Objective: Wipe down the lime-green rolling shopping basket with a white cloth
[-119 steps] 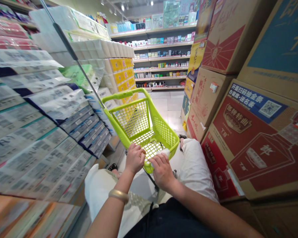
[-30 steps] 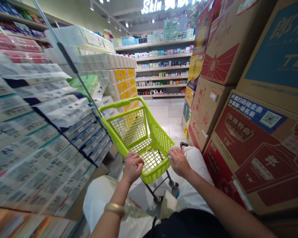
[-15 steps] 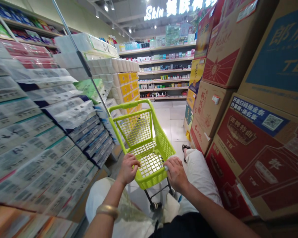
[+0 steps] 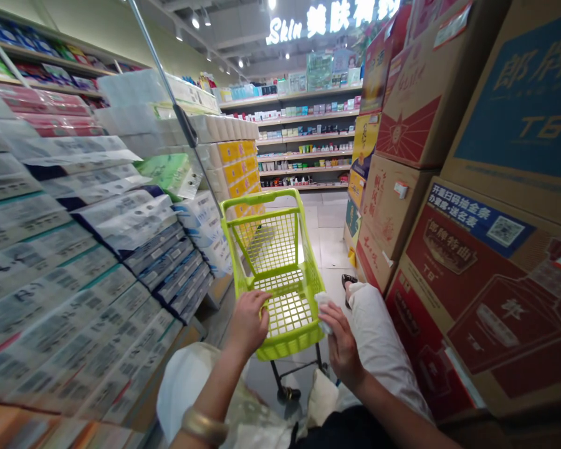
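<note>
A lime-green plastic shopping cart (image 4: 290, 347) stands right in front of my knees, its lattice basket showing a bare bottom. My left hand (image 4: 250, 321) is closed over the basket's near left rim, the fingers bent inward. At the right side of the basket, my right hand (image 4: 340, 337) presses a crumpled white tissue (image 4: 323, 302) against the outer rim. A metal pole (image 4: 161, 65) with a dark grip rises from the cart's far left corner.
On the left are stacked paper packs (image 4: 51, 268) and tissue rolls (image 4: 217, 129). Large cardboard boxes (image 4: 495, 293) are piled close on the right. Farther ahead, a tiled floor (image 4: 330, 218) leads to shelves of small goods (image 4: 308, 112). My trouser leg (image 4: 378, 330) flanks the cart.
The cart has turned slightly and its far end has shifted right. My right hand has slid to the outside of the right rim, and more of the tissue shows.
</note>
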Demonstrator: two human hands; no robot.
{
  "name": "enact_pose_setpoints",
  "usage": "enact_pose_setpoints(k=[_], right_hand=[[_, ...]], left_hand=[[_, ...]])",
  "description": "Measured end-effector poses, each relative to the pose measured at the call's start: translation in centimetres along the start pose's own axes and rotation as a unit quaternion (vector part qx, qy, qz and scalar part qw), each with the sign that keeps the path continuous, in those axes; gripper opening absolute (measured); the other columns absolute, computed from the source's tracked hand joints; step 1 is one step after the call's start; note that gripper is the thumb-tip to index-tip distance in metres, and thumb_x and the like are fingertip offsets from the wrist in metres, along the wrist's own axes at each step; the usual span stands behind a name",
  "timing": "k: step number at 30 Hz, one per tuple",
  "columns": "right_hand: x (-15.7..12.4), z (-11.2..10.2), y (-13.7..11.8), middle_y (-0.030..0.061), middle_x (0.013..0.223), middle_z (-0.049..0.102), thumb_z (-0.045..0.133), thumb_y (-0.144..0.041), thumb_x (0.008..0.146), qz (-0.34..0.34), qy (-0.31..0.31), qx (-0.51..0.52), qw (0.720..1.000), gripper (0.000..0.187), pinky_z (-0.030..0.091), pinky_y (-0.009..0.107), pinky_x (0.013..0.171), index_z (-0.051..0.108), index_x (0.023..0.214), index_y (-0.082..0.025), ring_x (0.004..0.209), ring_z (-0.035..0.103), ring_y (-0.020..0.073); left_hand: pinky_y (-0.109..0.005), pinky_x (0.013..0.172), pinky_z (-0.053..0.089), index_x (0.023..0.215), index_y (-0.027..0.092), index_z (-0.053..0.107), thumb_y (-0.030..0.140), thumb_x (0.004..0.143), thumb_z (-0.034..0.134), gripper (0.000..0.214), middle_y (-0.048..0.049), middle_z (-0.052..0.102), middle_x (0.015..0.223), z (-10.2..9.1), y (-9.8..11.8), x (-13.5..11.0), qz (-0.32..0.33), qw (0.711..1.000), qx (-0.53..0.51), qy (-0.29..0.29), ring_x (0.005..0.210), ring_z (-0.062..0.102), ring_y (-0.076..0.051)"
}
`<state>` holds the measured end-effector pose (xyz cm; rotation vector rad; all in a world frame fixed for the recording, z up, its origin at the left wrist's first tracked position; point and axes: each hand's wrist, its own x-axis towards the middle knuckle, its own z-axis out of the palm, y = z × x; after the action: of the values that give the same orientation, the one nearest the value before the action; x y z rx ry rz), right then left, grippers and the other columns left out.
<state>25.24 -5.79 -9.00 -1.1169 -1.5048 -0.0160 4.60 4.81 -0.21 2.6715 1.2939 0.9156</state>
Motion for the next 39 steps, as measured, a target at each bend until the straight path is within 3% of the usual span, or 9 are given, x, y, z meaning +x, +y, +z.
enact_pose_setpoints(k=[4,8,16,24,27,34,36,39], right_hand=[[-0.4,0.2,-0.1,0.0106,0.143,0.046,0.036,-0.007,0.089,0.066,0.02,0.045,0.997,0.046,0.033,0.054,0.112,0.052,0.129,-0.023,0.139,0.035,0.0259],[-0.1,0.2,-0.4,0.0094,0.15,0.037,0.036,-0.01,0.091,0.116,0.057,0.057,0.99,0.046,0.03,0.054,0.114,0.049,0.133,-0.023,0.142,0.031,0.025],[0.3,1.2,-0.9,0.0086,0.154,0.03,0.037,-0.017,0.093,0.169,0.032,0.11,0.979,0.049,0.03,0.048,0.116,0.042,0.141,-0.022,0.142,0.03,0.023],[6.7,2.5,3.3,0.0102,0.144,0.047,0.04,-0.014,0.086,0.245,0.052,0.116,0.961,0.045,0.032,0.044,0.115,0.058,0.127,-0.016,0.135,0.042,0.0213],[5.8,2.2,2.4,0.0085,0.146,0.045,0.041,-0.016,0.088,0.239,0.041,0.115,0.963,0.045,0.031,0.043,0.116,0.055,0.131,-0.018,0.137,0.04,0.0209],[-0.7,1.2,-2.5,0.0019,0.152,0.035,0.043,-0.021,0.092,0.237,0.008,0.137,0.962,0.05,0.025,0.039,0.118,0.044,0.141,-0.026,0.141,0.032,0.0185],[-0.2,1.3,-2.2,0.0013,0.151,0.037,0.045,-0.022,0.091,0.245,0.009,0.144,0.959,0.049,0.025,0.039,0.118,0.047,0.14,-0.026,0.141,0.032,0.0186],[2.8,1.7,-0.3,0.0024,0.148,0.041,0.046,-0.024,0.089,0.261,0.019,0.151,0.953,0.046,0.025,0.041,0.118,0.053,0.134,-0.024,0.14,0.035,0.0199]], left_hand=[[-0.037,0.087,0.049,0.096,0.022,0.067,0.011,0.079,0.048,0.028,-0.0058,0.069,0.097,2.9,5.7,0.6,-0.015,0.995,-0.058,-0.076,0.093,0.062,-0.021],[-0.035,0.081,0.048,0.093,0.022,0.069,0.016,0.083,0.046,0.025,-0.0058,0.07,0.094,4.4,8.1,0.7,-0.036,0.987,-0.017,-0.154,0.089,0.065,-0.021],[-0.034,0.074,0.046,0.107,0.029,0.068,0.023,0.088,0.041,0.034,-0.0042,0.075,0.098,3.5,7.7,0.3,-0.057,0.973,0.034,-0.222,0.088,0.069,-0.023],[-0.033,0.072,0.046,0.113,0.031,0.066,0.025,0.088,0.038,0.038,-0.0049,0.075,0.093,2.9,7.7,0.0,-0.04,0.965,0.05,-0.253,0.086,0.069,-0.024],[-0.033,0.072,0.046,0.113,0.031,0.066,0.025,0.089,0.038,0.038,-0.0049,0.075,0.093,2.8,7.6,0.0,-0.034,0.963,0.055,-0.26,0.087,0.069,-0.023],[-0.034,0.078,0.047,0.115,0.028,0.064,0.028,0.089,0.036,0.038,-0.006,0.074,0.098,1.9,7.3,-0.4,-0.033,0.951,0.072,-0.299,0.093,0.068,-0.023],[-0.035,0.08,0.047,0.116,0.029,0.064,0.028,0.09,0.036,0.039,-0.0062,0.074,0.098,1.6,7.3,-0.5,-0.029,0.948,0.075,-0.308,0.094,0.067,-0.023],[-0.036,0.082,0.047,0.117,0.028,0.063,0.028,0.09,0.035,0.038,-0.0071,0.074,0.097,1.4,7.4,-0.6,-0.027,0.945,0.076,-0.315,0.094,0.067,-0.024]])
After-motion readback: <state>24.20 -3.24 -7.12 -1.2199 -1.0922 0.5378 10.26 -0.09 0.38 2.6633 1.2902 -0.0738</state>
